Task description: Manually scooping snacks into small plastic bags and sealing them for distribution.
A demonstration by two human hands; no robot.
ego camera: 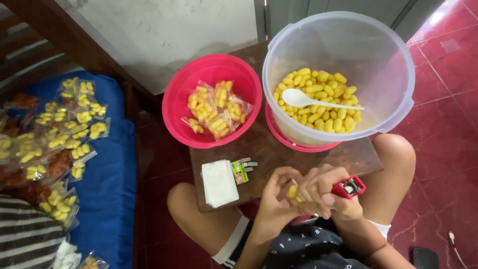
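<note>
My left hand [275,199] pinches a small clear bag of yellow puffed snacks [293,192] above my lap. My right hand [328,192] grips a red stapler [350,187] right against that bag's top. Both hands meet at the near edge of a small brown wooden table [279,152]. On it stand a pink bowl [175,107] with several filled snack bags [216,109] and a clear plastic tub [348,35] of loose yellow snacks [318,102] with a white spoon [311,100] lying on them.
A stack of white plastic bags [219,182] and a small staple box [240,171] lie on the table's near left. Several filled bags [59,139] rest on a blue mattress [112,184] at left. Red tiled floor [443,129] lies to the right.
</note>
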